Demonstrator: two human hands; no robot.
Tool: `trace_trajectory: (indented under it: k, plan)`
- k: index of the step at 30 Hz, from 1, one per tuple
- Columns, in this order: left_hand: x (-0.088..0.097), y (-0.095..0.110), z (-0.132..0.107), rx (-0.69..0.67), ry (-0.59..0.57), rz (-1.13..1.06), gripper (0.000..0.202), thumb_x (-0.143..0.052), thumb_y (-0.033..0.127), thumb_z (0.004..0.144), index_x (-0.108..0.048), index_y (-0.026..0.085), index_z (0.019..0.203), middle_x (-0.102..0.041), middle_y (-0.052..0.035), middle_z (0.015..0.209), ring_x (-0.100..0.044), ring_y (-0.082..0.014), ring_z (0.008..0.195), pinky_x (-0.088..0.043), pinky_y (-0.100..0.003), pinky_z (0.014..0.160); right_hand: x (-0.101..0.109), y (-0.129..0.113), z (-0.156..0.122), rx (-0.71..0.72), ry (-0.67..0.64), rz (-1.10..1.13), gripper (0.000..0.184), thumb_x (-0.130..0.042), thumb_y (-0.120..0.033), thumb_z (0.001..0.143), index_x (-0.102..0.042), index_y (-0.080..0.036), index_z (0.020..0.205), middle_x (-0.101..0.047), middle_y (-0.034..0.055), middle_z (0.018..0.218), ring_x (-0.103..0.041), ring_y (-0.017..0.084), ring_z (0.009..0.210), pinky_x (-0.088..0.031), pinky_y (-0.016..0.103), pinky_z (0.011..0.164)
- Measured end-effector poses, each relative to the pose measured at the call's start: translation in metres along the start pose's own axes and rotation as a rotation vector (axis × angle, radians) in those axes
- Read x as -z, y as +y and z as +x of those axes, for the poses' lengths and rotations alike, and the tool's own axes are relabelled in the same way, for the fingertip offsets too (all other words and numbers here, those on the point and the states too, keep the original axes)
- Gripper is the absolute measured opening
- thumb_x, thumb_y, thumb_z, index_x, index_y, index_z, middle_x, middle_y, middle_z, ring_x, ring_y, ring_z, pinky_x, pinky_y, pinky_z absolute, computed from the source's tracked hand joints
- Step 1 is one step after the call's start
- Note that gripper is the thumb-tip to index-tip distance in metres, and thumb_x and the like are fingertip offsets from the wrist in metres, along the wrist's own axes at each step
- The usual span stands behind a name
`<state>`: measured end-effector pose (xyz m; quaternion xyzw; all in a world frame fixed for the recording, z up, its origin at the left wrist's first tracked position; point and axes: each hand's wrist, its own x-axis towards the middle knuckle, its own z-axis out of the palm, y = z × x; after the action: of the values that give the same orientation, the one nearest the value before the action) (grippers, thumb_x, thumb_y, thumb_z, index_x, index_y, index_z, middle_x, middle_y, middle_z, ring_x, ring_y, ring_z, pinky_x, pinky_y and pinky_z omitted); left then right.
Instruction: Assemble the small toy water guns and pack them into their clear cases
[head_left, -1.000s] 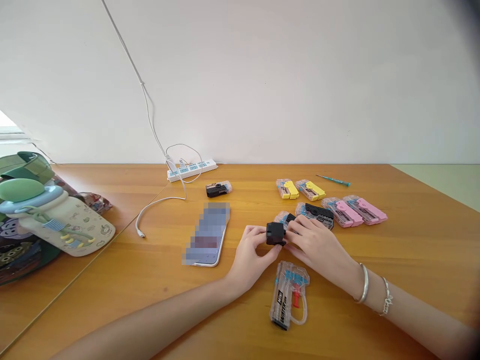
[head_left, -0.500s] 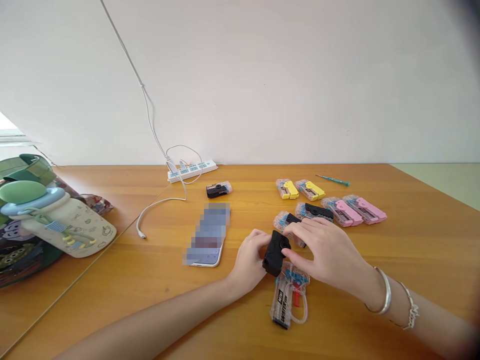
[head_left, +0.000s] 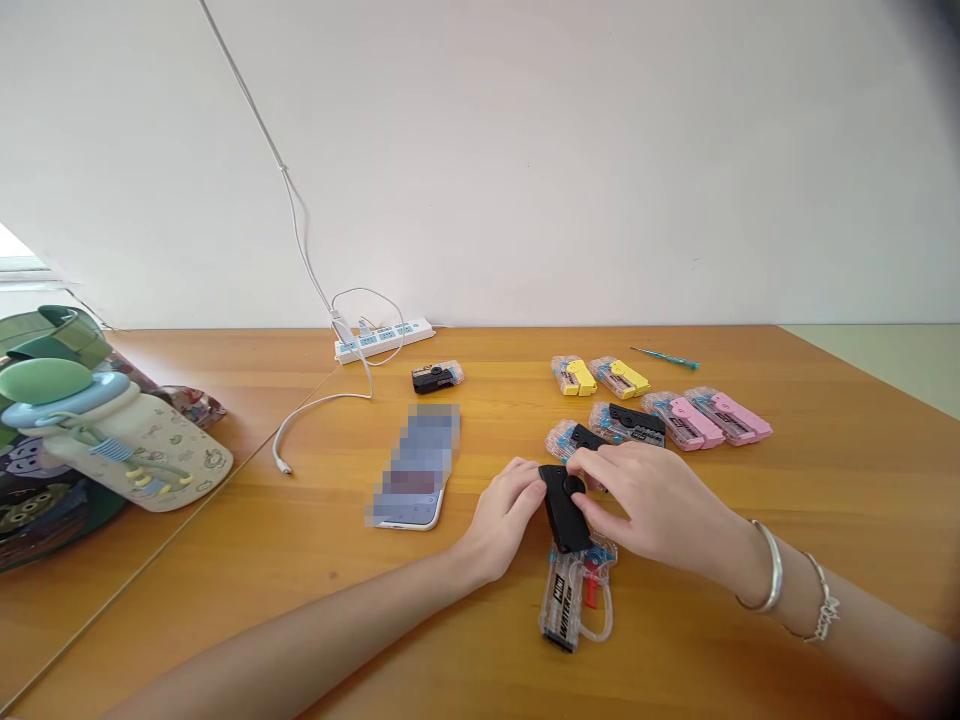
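Note:
Between my hands is a black plastic cover (head_left: 564, 515), tilted above the table. My left hand (head_left: 508, 515) grips its left edge with thumb and fingers. Thumb and forefinger of my right hand (head_left: 651, 495) pinch a round knob on its right side. Just below lies a clear mini water gun (head_left: 562, 600) with blue parts inside, a red trigger and a clear guard; the cover hides its upper end. Beyond my right hand lie two more water guns with black covers, one (head_left: 630, 425) whole in outline, the other (head_left: 570, 440) partly hidden by my fingers.
Yellow water guns (head_left: 576, 377) and pink water guns (head_left: 684, 420) lie behind at the right, near a teal screwdriver (head_left: 667, 357). A folded black one (head_left: 437, 377), a phone (head_left: 420, 480) and a power strip (head_left: 386, 340) are left of centre. A bottle (head_left: 150, 450) leans far left.
The black cover has turned so its broad face shows more. My left thumb has shifted up along its edge. My right hand keeps its pinch almost in place.

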<state>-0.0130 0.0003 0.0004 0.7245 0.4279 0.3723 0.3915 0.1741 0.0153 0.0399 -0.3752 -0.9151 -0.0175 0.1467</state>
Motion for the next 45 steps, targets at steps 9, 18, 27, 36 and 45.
trace_trajectory:
  k: [9,18,27,36,45]
  plan:
    - [-0.004,-0.004,0.002,0.008,0.019,0.055,0.031,-0.038,0.034,0.086,-0.042,0.019,0.061,-0.047,-0.0001,0.065,-0.043,-0.0165,0.071,-0.035,-0.028,0.069,0.001,-0.011,-0.002,0.145,0.1,-0.175,0.006,-0.051,-0.019,0.078,-0.057,-0.018,0.078,-0.06,-0.0004,0.066,-0.052,0.017,0.059,-0.029,0.03,0.055]
    - [-0.005,-0.007,0.002,0.012,0.009,0.033,0.035,-0.036,0.037,0.085,-0.03,0.019,0.056,-0.035,0.0028,0.057,-0.034,-0.013,0.06,-0.029,-0.026,0.059,-0.014,-0.021,-0.004,0.238,0.265,-0.37,0.015,-0.044,-0.016,0.076,-0.054,-0.018,0.064,-0.052,0.0005,0.055,-0.047,0.017,0.054,-0.026,0.029,0.056]
    - [-0.004,-0.006,0.002,0.085,-0.006,-0.031,0.033,-0.038,0.036,0.082,-0.032,0.018,0.055,-0.032,0.0036,0.057,-0.033,-0.011,0.057,-0.029,-0.024,0.054,-0.023,-0.022,-0.004,0.256,0.311,-0.44,0.02,-0.039,-0.012,0.079,-0.054,-0.017,0.067,-0.05,0.0013,0.056,-0.043,0.016,0.053,-0.024,0.03,0.057]
    - [-0.006,-0.002,0.0,0.112,0.038,0.013,0.034,-0.042,0.033,0.081,-0.032,0.018,0.052,-0.034,0.0035,0.054,-0.033,-0.0106,0.055,-0.03,-0.023,0.052,-0.027,-0.026,-0.004,0.145,0.324,-0.408,0.025,-0.038,-0.01,0.082,-0.054,-0.017,0.065,-0.051,0.001,0.052,-0.045,0.016,0.052,-0.025,0.031,0.058]
    - [-0.006,-0.002,0.001,0.155,0.11,-0.027,0.036,-0.039,0.04,0.084,-0.049,0.016,0.058,-0.044,0.0011,0.057,-0.04,-0.0119,0.056,-0.034,-0.022,0.051,-0.017,-0.006,0.002,0.007,0.324,-0.126,0.028,-0.038,-0.014,0.088,-0.063,-0.018,0.075,-0.058,-0.0007,0.054,-0.05,0.013,0.05,-0.027,0.026,0.052]
